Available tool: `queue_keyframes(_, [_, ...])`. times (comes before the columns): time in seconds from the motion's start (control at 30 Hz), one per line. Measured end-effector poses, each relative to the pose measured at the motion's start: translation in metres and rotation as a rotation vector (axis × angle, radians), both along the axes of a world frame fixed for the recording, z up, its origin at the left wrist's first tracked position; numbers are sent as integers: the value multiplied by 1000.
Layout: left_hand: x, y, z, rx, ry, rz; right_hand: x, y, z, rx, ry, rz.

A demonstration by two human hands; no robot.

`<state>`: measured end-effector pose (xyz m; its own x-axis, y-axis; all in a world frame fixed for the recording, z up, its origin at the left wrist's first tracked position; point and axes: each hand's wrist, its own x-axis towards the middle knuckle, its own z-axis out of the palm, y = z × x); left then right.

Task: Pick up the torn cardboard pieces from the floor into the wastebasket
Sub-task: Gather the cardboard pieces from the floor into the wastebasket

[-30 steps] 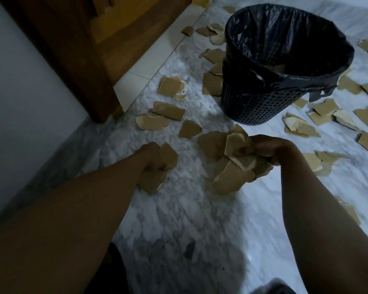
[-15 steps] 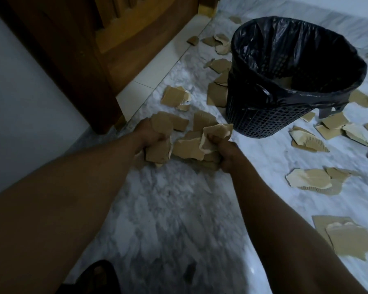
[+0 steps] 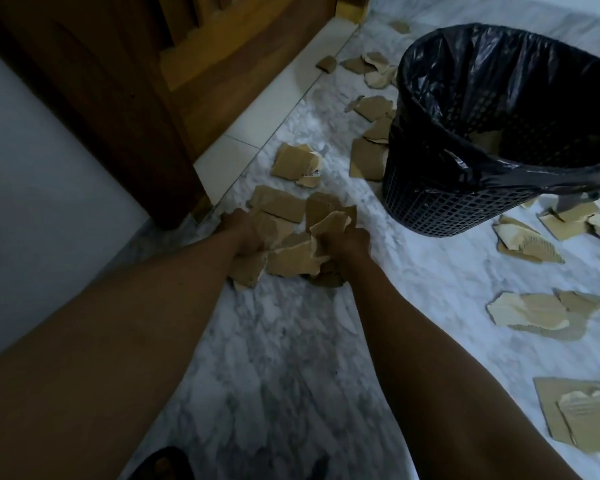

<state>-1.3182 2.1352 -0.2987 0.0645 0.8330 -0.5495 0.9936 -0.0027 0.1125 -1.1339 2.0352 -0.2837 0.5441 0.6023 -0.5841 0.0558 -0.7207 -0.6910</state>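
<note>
Both hands are down on a heap of torn brown cardboard pieces on the marble floor. My left hand grips pieces at the heap's left side. My right hand is closed on a bunch of pieces, one pale scrap sticking up from it. The black mesh wastebasket, lined with a black bag, stands up and to the right of my hands, with some cardboard inside. More pieces lie loose just beyond the heap and against the basket's left side.
A wooden door and frame rise at the left, with a white threshold strip along it. Several cardboard scraps litter the floor to the right and at the lower right. A dark sandal shows at the bottom edge.
Both hands have moved forward and left toward the door, coming together on the heap while keeping hold of cardboard. The view has shifted, so the wastebasket now sits farther right.
</note>
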Motion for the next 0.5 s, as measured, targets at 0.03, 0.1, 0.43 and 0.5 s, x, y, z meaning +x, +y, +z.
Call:
queue_keyframes(0.03, [-1,-6,3,-6,-3,51,0,-2,-3,17,-12,2])
queue_keyframes(0.1, [0,-17,15,-49,32,28,-2,-9,-5,32,10,17])
queue_keyframes(0.43, [7,-67,30,-108,-22,-178,0,-27,1,95,50,162])
queue_keyframes(0.5, [4,-75,23,-120,-57,-123,4,-28,2,77,115,155])
